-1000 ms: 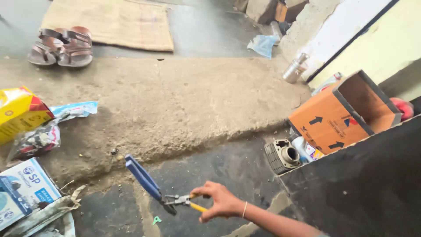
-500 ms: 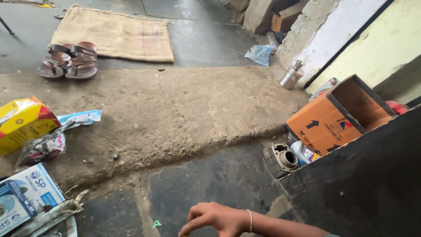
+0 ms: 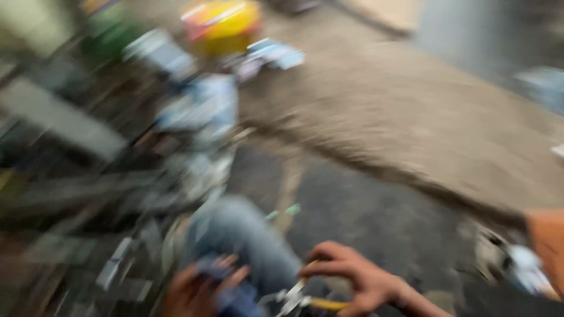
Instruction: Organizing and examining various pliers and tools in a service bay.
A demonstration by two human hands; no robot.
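Low near the floor (image 3: 411,158), the right hand (image 3: 358,279) grips yellow-handled pliers (image 3: 305,300). The left hand (image 3: 200,287) closes around a blurred blue thing (image 3: 226,293), just left of them.

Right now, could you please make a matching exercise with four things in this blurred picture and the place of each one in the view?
Things:
1. yellow packet
2. right hand
3. orange cardboard box
4. left hand

Places:
A. right edge, low
B. bottom, left of centre
C. top, left of centre
D. bottom, right of centre, on a yellow-handled tool

Pairs: 1-C, 2-D, 3-A, 4-B
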